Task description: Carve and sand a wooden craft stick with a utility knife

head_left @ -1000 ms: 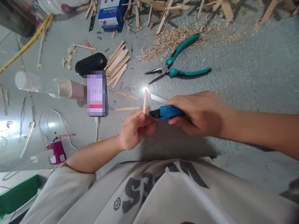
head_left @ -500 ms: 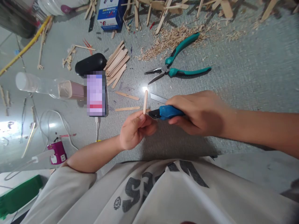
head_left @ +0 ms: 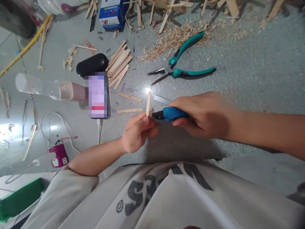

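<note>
My left hand (head_left: pixel 138 132) pinches a wooden craft stick (head_left: pixel 148 104) upright between thumb and fingers. My right hand (head_left: pixel 200 114) is wrapped round a blue utility knife (head_left: pixel 173 114). Its dark tip meets the lower part of the stick, close to my left fingertips; the exact contact is too small to make out. Just past my right knuckles a silver blade strip (head_left: pixel 162 100) shows, partly hidden by the hand. Two loose craft sticks (head_left: pixel 130 111) lie left of the held one.
Open teal needle-nose pliers (head_left: pixel 168 69) lie beyond my hands, near a heap of wood shavings (head_left: pixel 171 41). A pile of craft sticks (head_left: pixel 120 62), a black case (head_left: pixel 92 65), a phone (head_left: pixel 98 95) on a cable and a clear bottle (head_left: pixel 49 89) stand to the left. A blue box (head_left: pixel 111 16) is behind.
Both hands keep almost the same place and hold. The view has shifted very slightly; the knife stays against the stick.
</note>
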A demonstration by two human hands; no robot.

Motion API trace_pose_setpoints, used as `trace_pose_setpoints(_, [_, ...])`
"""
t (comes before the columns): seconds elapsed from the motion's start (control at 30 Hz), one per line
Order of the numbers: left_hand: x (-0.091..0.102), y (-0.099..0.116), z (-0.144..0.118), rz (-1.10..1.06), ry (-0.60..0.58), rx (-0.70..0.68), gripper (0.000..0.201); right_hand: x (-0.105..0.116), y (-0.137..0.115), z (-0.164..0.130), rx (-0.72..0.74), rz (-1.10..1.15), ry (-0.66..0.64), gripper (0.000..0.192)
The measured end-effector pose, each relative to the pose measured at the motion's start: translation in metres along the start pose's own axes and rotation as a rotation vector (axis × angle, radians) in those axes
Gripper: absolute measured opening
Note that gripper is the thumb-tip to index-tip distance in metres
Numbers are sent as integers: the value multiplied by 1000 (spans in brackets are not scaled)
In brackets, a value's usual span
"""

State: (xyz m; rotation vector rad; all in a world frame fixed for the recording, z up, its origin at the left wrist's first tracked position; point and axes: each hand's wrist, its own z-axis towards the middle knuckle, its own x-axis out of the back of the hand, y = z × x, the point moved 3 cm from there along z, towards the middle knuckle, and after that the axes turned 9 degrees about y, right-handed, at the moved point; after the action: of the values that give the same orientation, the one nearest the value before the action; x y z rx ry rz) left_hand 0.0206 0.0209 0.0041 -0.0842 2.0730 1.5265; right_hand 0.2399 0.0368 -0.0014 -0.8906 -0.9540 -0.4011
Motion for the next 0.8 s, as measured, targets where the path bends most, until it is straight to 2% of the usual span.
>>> trace_pose_setpoints(0.2, [6, -1, -2, 152, 62, -161, 62, 4, 0, -1, -79, 14, -89, 83])
trace_pose_setpoints(0.33, [6, -2, -1, 183, 48, -221, 57, 4, 1, 0, -71, 3, -99, 88])
trace_pose_setpoints(0.5, [8, -2, 0, 172, 50, -221, 54, 4, -1, 0, -76, 8, -106, 91])
trace_pose_setpoints(0.63, [5, 0, 0, 140, 60, -147, 60, 8, -5, -1, -78, 46, -88, 85])
trace_pose_setpoints(0.8, [-2, 6, -2, -1, -41, -129, 57, 9, -8, -3, -85, 90, -96, 83])
